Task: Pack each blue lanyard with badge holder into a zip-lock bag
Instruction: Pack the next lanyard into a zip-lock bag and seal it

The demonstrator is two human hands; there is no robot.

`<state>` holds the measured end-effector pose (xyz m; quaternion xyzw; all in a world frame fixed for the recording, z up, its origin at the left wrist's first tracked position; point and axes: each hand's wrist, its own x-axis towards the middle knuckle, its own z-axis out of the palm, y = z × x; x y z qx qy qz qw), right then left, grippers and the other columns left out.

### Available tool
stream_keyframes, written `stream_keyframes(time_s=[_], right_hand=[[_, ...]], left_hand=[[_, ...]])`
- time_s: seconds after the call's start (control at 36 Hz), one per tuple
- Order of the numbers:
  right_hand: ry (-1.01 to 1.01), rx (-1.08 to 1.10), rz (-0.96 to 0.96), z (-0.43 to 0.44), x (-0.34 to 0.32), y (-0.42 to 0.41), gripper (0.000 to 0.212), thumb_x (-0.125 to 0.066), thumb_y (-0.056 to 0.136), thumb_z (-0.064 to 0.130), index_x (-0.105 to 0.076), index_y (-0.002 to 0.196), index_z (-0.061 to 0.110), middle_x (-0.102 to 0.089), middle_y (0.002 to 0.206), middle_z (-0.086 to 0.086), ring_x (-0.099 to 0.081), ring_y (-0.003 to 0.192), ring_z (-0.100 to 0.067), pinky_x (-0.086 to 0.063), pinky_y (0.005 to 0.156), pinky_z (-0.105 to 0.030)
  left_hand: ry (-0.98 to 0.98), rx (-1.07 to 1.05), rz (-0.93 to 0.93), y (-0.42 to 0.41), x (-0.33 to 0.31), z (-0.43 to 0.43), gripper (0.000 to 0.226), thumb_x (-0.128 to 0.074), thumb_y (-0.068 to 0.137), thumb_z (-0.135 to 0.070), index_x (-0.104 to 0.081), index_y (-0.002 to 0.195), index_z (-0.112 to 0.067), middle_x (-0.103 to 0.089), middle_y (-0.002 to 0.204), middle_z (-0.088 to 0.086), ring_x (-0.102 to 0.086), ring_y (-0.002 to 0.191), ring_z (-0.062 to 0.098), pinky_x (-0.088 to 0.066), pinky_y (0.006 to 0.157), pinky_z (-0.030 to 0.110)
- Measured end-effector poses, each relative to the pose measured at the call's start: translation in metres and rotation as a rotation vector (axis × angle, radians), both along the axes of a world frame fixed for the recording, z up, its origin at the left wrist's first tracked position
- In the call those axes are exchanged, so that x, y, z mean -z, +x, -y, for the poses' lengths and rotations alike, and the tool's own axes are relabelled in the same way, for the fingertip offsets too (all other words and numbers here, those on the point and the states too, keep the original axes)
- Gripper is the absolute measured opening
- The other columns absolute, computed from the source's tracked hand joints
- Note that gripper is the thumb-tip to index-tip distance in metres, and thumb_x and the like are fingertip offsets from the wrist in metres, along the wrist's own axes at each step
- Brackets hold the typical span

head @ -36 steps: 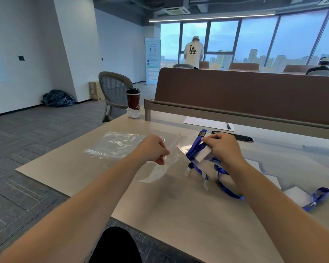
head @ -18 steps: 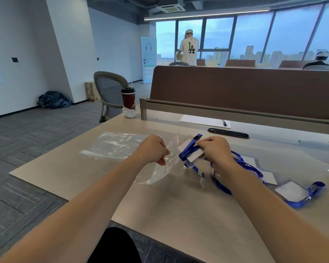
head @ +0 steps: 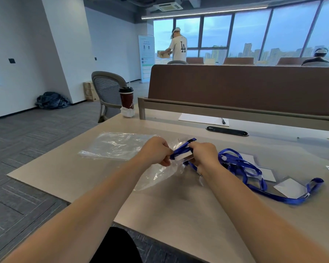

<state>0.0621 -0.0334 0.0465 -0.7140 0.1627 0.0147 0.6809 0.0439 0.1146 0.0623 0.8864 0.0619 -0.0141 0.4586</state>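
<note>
My left hand (head: 156, 150) pinches the mouth of a clear zip-lock bag (head: 160, 177) that hangs down onto the table. My right hand (head: 203, 154) grips a folded blue lanyard with its white badge holder (head: 180, 153) and holds it at the bag's opening, right against my left hand. Its loose strap (head: 235, 162) trails to the right over the table. A second blue lanyard with badge holder (head: 291, 188) lies at the right.
A stack of empty clear bags (head: 118, 145) lies left of my hands on the beige table (head: 179, 215). A coffee cup (head: 126, 99), a paper sheet with pen (head: 203, 119) and a black cable slot (head: 227, 131) sit at the back by the brown divider.
My right hand has moved left with the lanyard bundle, from apart from the bag to its mouth beside my left hand. The camera view has tilted slightly.
</note>
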Motion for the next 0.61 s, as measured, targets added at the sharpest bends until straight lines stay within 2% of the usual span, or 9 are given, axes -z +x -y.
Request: stream_keyframes(time_s=[0.08, 0.19, 0.28, 0.33, 0.44, 0.5, 0.58, 0.61], right_hand=[[0.072, -0.024, -0.020, 0.0008, -0.0003, 0.0001, 0.008, -0.064, 0.086, 0.008, -0.063, 0.091, 0.001, -0.070, 0.091, -0.021, -0.071, 0.088, -0.036, -0.059, 0.082, -0.049], [0.087, -0.051, -0.049, 0.0029, -0.0005, 0.0006, 0.017, -0.067, 0.084, 0.008, -0.064, 0.099, 0.000, -0.071, 0.096, -0.020, -0.072, 0.087, -0.033, -0.061, 0.079, -0.048], [0.096, -0.061, -0.055, 0.0043, -0.0013, -0.0004, 0.016, -0.068, 0.086, 0.008, -0.063, 0.100, 0.000, -0.070, 0.093, -0.018, -0.072, 0.085, -0.031, -0.061, 0.078, -0.044], [0.076, -0.065, -0.054, 0.0044, -0.0012, -0.0007, 0.016, -0.068, 0.086, 0.007, -0.063, 0.099, -0.001, -0.071, 0.093, -0.019, -0.073, 0.085, -0.033, -0.061, 0.080, -0.046], [0.020, -0.062, -0.028, 0.0031, -0.0018, -0.0010, 0.012, -0.068, 0.087, 0.009, -0.066, 0.093, -0.002, -0.071, 0.087, -0.017, -0.072, 0.081, -0.030, -0.060, 0.081, -0.047], [0.000, -0.066, -0.014, 0.0014, -0.0019, -0.0015, 0.011, -0.068, 0.088, 0.009, -0.067, 0.091, -0.001, -0.069, 0.081, -0.015, -0.068, 0.076, -0.027, -0.060, 0.082, -0.045], [-0.030, -0.126, 0.007, -0.0024, -0.0034, -0.0038, 0.011, -0.066, 0.085, 0.004, -0.065, 0.075, 0.000, -0.062, 0.070, -0.016, -0.061, 0.068, -0.027, -0.058, 0.083, -0.053], [-0.027, -0.140, 0.014, -0.0032, -0.0032, -0.0035, 0.012, -0.066, 0.085, 0.003, -0.064, 0.073, 0.001, -0.063, 0.070, -0.016, -0.062, 0.067, -0.026, -0.059, 0.082, -0.051]], left_hand=[[-0.023, -0.015, -0.010, 0.0013, 0.0007, -0.0025, 0.008, -0.063, 0.093, -0.006, -0.065, 0.087, -0.001, -0.069, 0.064, 0.012, -0.068, 0.051, 0.019, -0.062, 0.060, 0.029], [-0.027, -0.031, -0.014, 0.0005, 0.0013, -0.0037, 0.007, -0.064, 0.092, -0.007, -0.066, 0.090, -0.001, -0.070, 0.068, 0.012, -0.068, 0.051, 0.017, -0.060, 0.058, 0.026], [0.021, -0.044, -0.001, 0.0010, 0.0016, -0.0046, 0.008, -0.065, 0.092, -0.011, -0.069, 0.092, -0.004, -0.070, 0.075, 0.010, -0.065, 0.053, 0.014, -0.058, 0.054, 0.021], [0.042, -0.045, 0.015, 0.0018, 0.0018, -0.0050, 0.010, -0.066, 0.092, -0.013, -0.070, 0.093, -0.005, -0.070, 0.077, 0.009, -0.063, 0.055, 0.013, -0.057, 0.054, 0.020], [0.002, -0.033, 0.024, 0.0008, 0.0015, -0.0033, 0.009, -0.065, 0.091, -0.010, -0.069, 0.090, -0.001, -0.069, 0.073, 0.011, -0.064, 0.057, 0.018, -0.060, 0.065, 0.029], [-0.027, -0.020, 0.034, 0.0001, 0.0013, -0.0021, 0.009, -0.063, 0.091, -0.007, -0.068, 0.088, 0.001, -0.069, 0.071, 0.014, -0.064, 0.055, 0.020, -0.061, 0.066, 0.031], [-0.063, -0.016, 0.049, -0.0001, 0.0009, -0.0014, 0.009, -0.062, 0.089, -0.003, -0.065, 0.080, -0.001, -0.066, 0.066, 0.014, -0.064, 0.052, 0.021, -0.061, 0.066, 0.034], [-0.077, -0.018, 0.051, -0.0001, 0.0006, -0.0016, 0.010, -0.062, 0.088, -0.002, -0.064, 0.078, -0.002, -0.066, 0.066, 0.014, -0.064, 0.052, 0.021, -0.062, 0.067, 0.035]])
